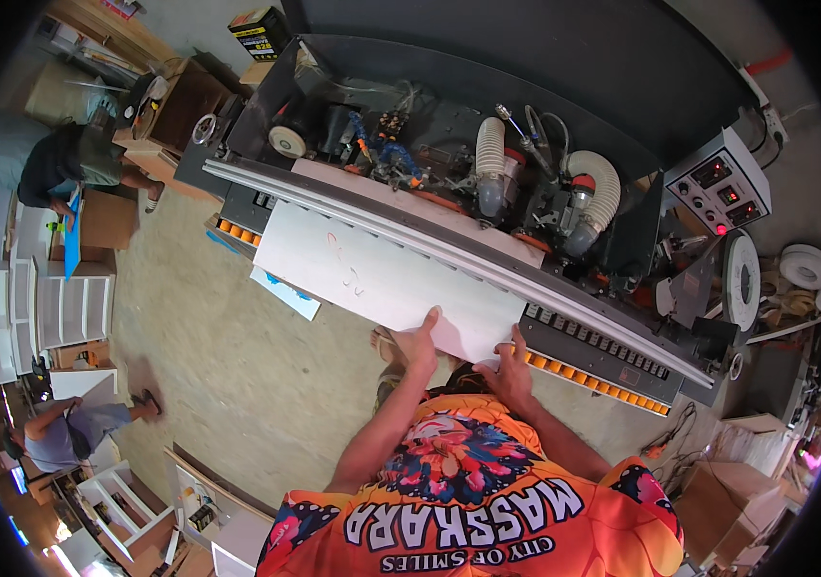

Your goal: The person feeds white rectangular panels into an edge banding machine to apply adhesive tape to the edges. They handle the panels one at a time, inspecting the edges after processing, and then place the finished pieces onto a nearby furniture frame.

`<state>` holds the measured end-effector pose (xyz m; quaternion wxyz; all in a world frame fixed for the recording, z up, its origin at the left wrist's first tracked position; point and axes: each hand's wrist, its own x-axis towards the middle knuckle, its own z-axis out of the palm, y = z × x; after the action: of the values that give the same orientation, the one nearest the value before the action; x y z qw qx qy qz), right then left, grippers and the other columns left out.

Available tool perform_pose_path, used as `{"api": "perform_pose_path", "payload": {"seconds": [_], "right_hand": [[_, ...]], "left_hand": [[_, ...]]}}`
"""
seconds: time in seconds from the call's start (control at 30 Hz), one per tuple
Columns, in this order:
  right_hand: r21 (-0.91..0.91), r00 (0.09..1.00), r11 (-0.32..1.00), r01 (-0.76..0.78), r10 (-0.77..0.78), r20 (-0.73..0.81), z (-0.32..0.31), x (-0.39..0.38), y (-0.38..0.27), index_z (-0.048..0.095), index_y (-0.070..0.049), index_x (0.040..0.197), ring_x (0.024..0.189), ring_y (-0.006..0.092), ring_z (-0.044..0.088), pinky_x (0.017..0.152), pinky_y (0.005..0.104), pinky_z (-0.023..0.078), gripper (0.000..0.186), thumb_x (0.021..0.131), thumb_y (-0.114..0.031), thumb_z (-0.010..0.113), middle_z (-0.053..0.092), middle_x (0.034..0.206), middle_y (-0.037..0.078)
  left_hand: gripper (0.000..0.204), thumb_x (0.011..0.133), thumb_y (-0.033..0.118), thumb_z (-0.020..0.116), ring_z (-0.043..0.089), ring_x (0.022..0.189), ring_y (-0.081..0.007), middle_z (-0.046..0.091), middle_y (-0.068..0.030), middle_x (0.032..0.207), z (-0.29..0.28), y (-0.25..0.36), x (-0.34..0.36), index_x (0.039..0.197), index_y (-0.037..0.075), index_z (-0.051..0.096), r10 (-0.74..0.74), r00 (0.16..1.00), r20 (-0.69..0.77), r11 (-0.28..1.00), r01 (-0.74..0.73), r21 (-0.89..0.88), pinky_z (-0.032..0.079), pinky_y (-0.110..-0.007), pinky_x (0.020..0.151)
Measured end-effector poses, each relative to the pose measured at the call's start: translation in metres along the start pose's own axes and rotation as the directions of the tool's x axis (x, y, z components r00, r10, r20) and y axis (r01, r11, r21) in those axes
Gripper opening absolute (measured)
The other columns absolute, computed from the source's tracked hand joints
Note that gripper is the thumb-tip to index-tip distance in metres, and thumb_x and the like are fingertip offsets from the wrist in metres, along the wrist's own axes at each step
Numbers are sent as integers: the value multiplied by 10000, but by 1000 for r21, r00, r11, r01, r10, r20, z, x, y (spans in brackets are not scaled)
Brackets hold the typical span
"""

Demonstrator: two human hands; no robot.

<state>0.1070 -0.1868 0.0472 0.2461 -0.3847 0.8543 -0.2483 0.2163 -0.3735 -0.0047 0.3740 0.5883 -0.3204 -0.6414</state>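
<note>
A long white board [382, 284] with reddish scribbles lies along the front of a dark machine [574, 72], below a metal pressure beam [622, 341]. My left hand [422, 338] grips the board's near edge, thumb on top and fingers hidden beneath. My right hand [510, 363] holds the board near its right end, beside the orange rollers [588, 378]. A smaller white sheet with blue marks [297, 300] shows beyond the board's near left edge. Behind the beam are ribbed hoses [598, 178] and machine heads, and a control box [718, 183] with lit displays is at the right.
A co-worker [60, 163] bends over a blue panel at upper left; another person [74, 433] is at lower left. White shelving units [84, 313] line the left side. A large white reel [740, 279] and a cardboard box [718, 510] are at the right, with cables on the floor.
</note>
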Motion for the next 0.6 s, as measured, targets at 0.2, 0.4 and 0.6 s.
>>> {"api": "perform_pose_path", "payload": {"seconds": [0.2, 0.4, 0.6], "right_hand": [[-115, 986, 983, 146, -154, -64, -20, 30, -50, 560, -65, 1037, 886, 446, 707, 655, 494, 582, 375, 881, -317, 789, 609, 1284, 268], [133, 911, 917, 377, -341, -233, -77, 136, -148, 637, -53, 967, 707, 374, 698, 602, 452, 541, 126, 928, -138, 722, 714, 864, 163], [137, 798, 848, 512, -411, -440, -117, 241, -215, 704, -18, 1077, 631, 188, 699, 600, 303, 541, 127, 996, -80, 628, 727, 808, 129]], "left_hand": [[716, 801, 39, 872, 600, 1171, -264, 620, -158, 1321, -5, 12, 12, 1395, -55, 482, 21, 999, -28, 999, -22, -33, 471, -365, 1023], [680, 804, 23, 857, 610, 1125, -258, 639, -156, 1279, -9, 32, 23, 1375, -64, 499, 53, 999, -8, 999, -53, -6, 480, -366, 995], [636, 795, 3, 856, 617, 1075, -245, 652, -144, 1241, -16, 33, 39, 1340, -54, 534, 66, 997, -48, 995, -70, -78, 493, -349, 967]]}}
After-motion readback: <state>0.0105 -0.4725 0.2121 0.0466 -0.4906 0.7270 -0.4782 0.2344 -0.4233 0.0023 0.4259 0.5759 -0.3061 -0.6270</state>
